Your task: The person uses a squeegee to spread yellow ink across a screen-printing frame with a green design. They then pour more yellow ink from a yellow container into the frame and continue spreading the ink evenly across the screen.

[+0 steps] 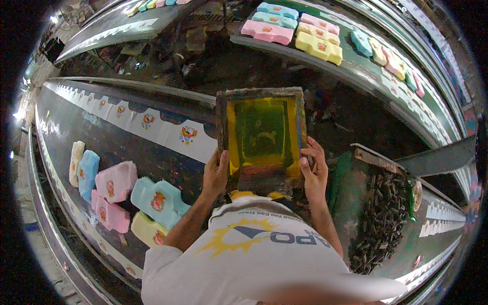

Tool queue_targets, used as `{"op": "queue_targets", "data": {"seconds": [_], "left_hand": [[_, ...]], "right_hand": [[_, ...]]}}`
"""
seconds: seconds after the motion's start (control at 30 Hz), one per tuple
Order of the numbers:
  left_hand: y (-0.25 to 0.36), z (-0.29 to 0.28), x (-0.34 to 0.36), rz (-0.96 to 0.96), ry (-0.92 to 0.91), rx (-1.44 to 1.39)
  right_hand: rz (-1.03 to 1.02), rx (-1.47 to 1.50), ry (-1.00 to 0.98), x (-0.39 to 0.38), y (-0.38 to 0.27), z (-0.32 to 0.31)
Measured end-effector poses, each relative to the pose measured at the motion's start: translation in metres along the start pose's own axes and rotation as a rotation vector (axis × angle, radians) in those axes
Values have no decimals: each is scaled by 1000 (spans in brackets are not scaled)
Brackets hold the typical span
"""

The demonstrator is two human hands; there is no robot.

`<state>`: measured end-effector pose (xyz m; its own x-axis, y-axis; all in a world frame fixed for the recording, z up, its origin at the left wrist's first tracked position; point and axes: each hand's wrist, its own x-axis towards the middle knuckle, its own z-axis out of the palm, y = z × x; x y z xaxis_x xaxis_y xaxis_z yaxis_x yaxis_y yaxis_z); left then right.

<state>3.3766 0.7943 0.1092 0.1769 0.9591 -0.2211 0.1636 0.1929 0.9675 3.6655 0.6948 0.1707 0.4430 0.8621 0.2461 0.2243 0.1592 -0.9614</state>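
Upright in front of my chest is a screen printing frame (pixel 264 133), with a dark, worn border and a yellow-green mesh. My left hand (pixel 217 172) grips its lower left edge, the thumb lying along the front. On the opposite side, my right hand (pixel 315 163) holds the right edge, thumb in front and fingers bent around the border. Left of the frame, a white strip of cut fabric pieces (pixel 168 133) with small colourful prints runs along a long dark table (pixel 109 132). Nearer my left arm lie stacks of printed fabric, including a light blue stack (pixel 158 201).
Pink stacks (pixel 116 180) and a yellow stack (pixel 148 229) share the left table. Across the dark aisle, another long table (pixel 356 71) carries pastel stacks (pixel 319 47). To my right, a heap of small dark pieces (pixel 381 218) lies beside a grey metal beam (pixel 439 156).
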Motion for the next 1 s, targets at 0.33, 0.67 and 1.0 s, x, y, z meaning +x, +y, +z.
{"op": "queue_targets", "data": {"seconds": [0.33,0.67,1.0], "left_hand": [[53,19,136,227,206,190],[131,81,299,49,489,18],[191,131,438,167,605,30]], "right_hand": [[-43,97,-193,194,52,44],[24,127,-377,425,97,72],[51,179,-462,605,113,83]]}}
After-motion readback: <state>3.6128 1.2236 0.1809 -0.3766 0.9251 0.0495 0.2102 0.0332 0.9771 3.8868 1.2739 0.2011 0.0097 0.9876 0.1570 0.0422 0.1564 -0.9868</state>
